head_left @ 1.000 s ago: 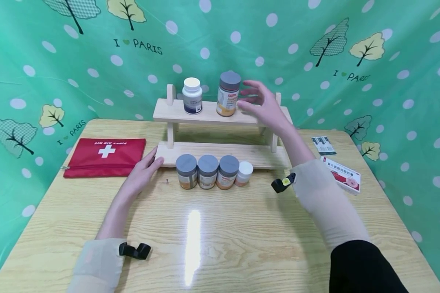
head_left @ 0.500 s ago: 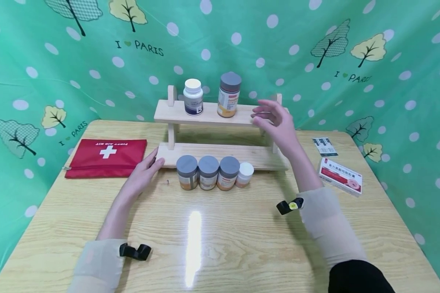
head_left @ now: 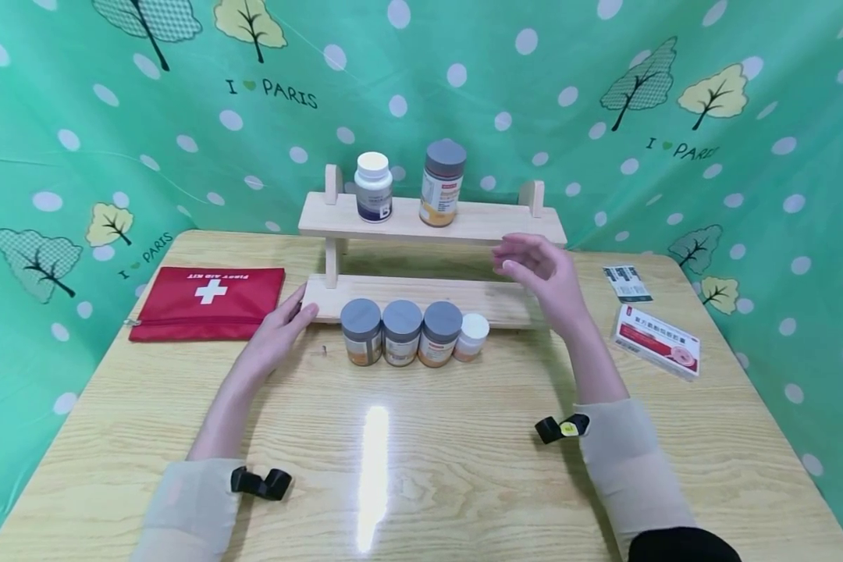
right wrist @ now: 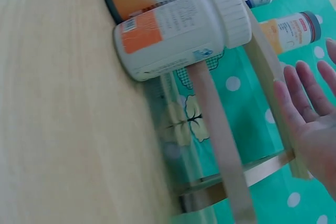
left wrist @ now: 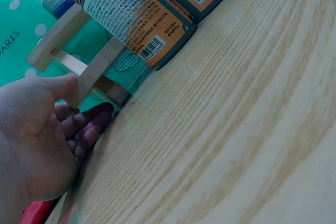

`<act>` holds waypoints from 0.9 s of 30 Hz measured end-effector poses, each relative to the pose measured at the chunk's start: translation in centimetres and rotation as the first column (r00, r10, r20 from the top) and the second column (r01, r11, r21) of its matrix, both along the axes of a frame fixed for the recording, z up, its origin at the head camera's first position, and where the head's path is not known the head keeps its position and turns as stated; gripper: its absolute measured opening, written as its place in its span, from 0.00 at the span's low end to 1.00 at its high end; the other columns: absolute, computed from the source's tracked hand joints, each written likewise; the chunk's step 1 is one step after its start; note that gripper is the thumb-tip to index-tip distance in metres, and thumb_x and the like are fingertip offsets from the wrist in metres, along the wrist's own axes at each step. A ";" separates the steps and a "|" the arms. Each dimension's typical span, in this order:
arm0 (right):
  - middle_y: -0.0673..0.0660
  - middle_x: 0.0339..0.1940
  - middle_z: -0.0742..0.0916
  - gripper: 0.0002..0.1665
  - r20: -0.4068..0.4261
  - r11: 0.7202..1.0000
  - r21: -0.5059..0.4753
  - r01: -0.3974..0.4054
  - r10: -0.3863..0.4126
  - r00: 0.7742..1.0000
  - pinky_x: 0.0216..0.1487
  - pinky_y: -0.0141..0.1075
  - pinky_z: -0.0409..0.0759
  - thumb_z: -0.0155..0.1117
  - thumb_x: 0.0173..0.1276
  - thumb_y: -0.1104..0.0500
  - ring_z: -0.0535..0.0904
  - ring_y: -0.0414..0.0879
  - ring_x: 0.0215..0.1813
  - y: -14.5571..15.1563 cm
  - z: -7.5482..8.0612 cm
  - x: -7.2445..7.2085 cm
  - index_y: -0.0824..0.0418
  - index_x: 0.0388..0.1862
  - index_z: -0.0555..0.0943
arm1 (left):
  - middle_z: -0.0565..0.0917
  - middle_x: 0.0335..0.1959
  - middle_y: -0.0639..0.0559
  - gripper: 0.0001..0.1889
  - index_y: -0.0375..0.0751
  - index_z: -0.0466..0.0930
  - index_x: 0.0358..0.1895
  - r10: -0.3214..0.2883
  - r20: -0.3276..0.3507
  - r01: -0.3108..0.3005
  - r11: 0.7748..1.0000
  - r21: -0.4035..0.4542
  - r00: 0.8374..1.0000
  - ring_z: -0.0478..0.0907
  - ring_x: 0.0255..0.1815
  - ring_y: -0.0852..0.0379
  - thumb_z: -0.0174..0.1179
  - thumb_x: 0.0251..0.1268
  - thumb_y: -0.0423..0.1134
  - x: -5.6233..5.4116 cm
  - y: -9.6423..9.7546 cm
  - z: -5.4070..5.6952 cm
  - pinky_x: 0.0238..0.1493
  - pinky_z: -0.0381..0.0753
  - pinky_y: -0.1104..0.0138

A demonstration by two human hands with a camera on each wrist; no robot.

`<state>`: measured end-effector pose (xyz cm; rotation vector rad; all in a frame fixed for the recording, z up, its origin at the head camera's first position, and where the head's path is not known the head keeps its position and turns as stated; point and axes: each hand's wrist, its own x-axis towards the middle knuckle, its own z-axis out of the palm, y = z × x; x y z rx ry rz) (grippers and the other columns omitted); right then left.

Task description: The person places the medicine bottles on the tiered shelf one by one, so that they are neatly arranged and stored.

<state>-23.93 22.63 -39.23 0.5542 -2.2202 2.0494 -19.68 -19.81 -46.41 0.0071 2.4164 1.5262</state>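
I'd guess the shelf is light, stiff, not slippery (bare wood); best grabbed by its ends, since the jars up top could tip. It stretches between left hand, pinching its lower left end, and right hand, empty, fingers loose, near its right end.

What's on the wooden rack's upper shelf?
On the upper shelf, a white-capped bottle stands upright toward the left, with a taller grey-capped jar upright to its right. The patches directly beneath them are covered, so I cannot tell what is there.
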 end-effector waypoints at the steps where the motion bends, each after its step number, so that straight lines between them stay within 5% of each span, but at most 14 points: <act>1: 0.55 0.53 0.88 0.26 0.005 1.000 -0.001 -0.008 0.008 1.000 0.60 0.37 0.86 0.68 0.72 0.62 0.87 0.52 0.55 0.1 -0.2 0.1 0.67 0.66 0.76 | 0.43 0.87 0.46 0.41 0.58 0.37 0.85 0.001 -0.001 -0.001 1.000 0.000 1.000 0.40 0.88 0.41 0.46 0.80 0.63 0.0 0.0 0.0 0.85 0.47 0.42; 14: 0.67 0.59 0.84 0.23 0.054 0.991 0.089 -0.099 0.094 0.994 0.60 0.37 0.86 0.66 0.73 0.63 0.86 0.46 0.57 0.5 -1.4 0.8 0.64 0.66 0.77 | 0.44 0.87 0.46 0.40 0.58 0.38 0.85 0.003 -0.009 -0.003 1.000 -0.018 1.000 0.41 0.88 0.41 0.45 0.80 0.63 0.0 0.1 0.2 0.85 0.47 0.42; 27: 0.65 0.63 0.84 0.28 0.111 0.944 0.188 -0.271 0.254 0.961 0.63 0.35 0.84 0.66 0.71 0.66 0.84 0.49 0.61 1.1 -1.7 0.7 0.63 0.69 0.74 | 0.43 0.87 0.46 0.41 0.57 0.37 0.85 0.000 -0.008 0.000 1.000 -0.014 1.000 0.41 0.88 0.40 0.45 0.80 0.63 0.0 0.1 0.2 0.85 0.47 0.42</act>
